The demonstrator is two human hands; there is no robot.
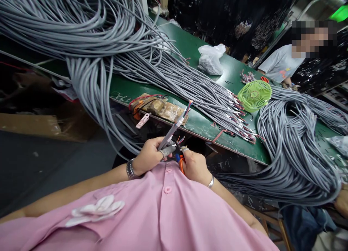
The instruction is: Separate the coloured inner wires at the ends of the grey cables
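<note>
My left hand (153,154) is closed around grey cables (169,135) whose ends show thin coloured wires (189,105) and a white wrap. Grey tape or a worn cover sits on its thumb. Close beside it, my right hand (196,164) grips scissors (181,162) with orange and blue handles. The dark blades point toward the short coloured wires (179,139) at my left fingers. Whether the blades touch a wire, I cannot tell. Both hands are just in front of my pink shirt, below the table edge.
A green table (190,126) bears long bundles of grey cable (163,70). On it stand a green fan (255,95), a plastic bag (211,61) and a taped cardboard piece (160,108). A person (282,64) is across the table. Coiled cables (290,146) hang at the right.
</note>
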